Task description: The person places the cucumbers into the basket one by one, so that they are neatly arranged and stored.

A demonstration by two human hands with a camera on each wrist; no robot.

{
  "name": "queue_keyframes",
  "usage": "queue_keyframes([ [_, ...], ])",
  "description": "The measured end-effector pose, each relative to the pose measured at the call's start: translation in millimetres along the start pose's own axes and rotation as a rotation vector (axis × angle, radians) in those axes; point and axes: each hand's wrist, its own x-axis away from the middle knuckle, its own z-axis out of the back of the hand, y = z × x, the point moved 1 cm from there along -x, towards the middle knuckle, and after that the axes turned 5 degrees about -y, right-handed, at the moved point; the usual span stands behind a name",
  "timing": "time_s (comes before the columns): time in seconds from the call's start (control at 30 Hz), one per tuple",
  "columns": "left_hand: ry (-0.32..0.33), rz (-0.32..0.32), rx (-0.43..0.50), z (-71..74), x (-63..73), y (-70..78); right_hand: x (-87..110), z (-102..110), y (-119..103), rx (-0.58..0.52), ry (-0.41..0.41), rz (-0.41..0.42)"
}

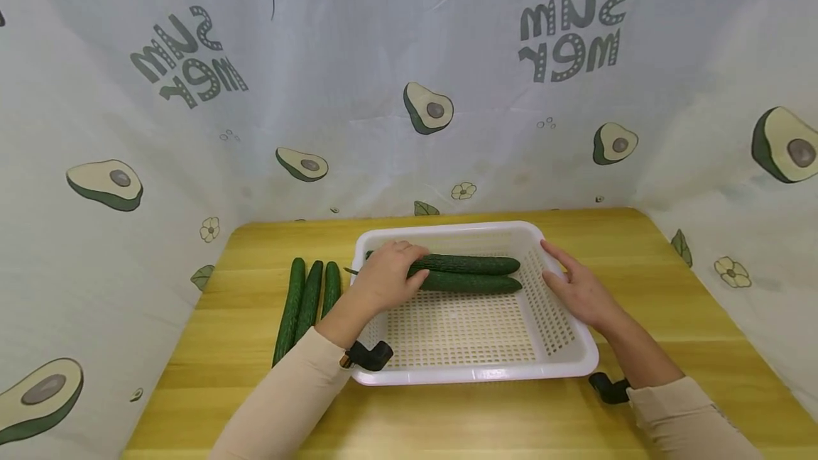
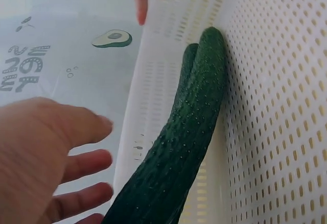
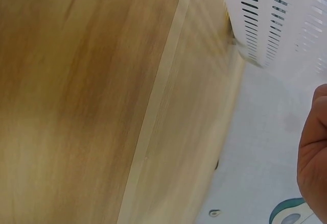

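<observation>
My left sleeve (image 1: 290, 392): beige, over the wooden table (image 1: 217, 332).
My left hand (image 1: 390, 277): thumb and fingers parted above two cucumbers (image 1: 473, 283), gripping neither.
My right hand (image 1: 583, 293): at the white basket (image 1: 473, 375)'s right rim, index finger and thumb spread; whether I grip it, I can't tell.
Pair: side by side in the basket.
Three more cucumbers (image 1: 309, 300): on the table, left.

A whitish cloth (image 1: 364, 41) printed with green-rimmed avocado halves (image 1: 429, 109), pale flowers (image 1: 732, 272) and mirrored grey lettering (image 1: 579, 25) hangs behind a yellow wood-grain surface (image 1: 486, 417).
</observation>
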Motion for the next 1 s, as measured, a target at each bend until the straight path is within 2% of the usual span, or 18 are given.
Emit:
queue_keyframes([
  [0.13, 0.077, 0.019, 0.108, 12.8, 6.2, -6.6, -1.8, -1, -1, -0.005, -0.005, -0.013],
  [0.27, 0.17, 0.104, 0.214, 28.7, 19.6, -17.5, -2.3, -2, -2, -0.004, -0.003, -0.031],
  [0.4, 0.24, 0.221, 0.278, 43.4, 45.5, -36.0, -2.1, -2, -1, -0.013, -0.009, -0.034],
  [0.5, 0.279, 0.297, 0.319, 46.5, 69.2, -54.2, -1.7, -1, -1, -0.038, -0.012, -0.02],
  [0.63, 0.256, 0.41, 0.341, 34.9, 103.7, -77.8, -3.5, -3, 0, -0.042, -0.009, -0.018],
  [0.73, 0.198, 0.503, 0.348, 20.8, 128.1, -88.5, -3.4, -3, 1, -0.018, -0.007, -0.032],
  [0.87, 0.117, 0.635, 0.366, 2.4, 157.5, -93.7, -4.6, -3, 3, -0.028, -0.021, -0.042],
  [1.0, 0.042, 0.73, 0.38, -12.0, 177.6, -92.8, -7.6, -2, 4, -0.042, -0.031, -0.034],
])
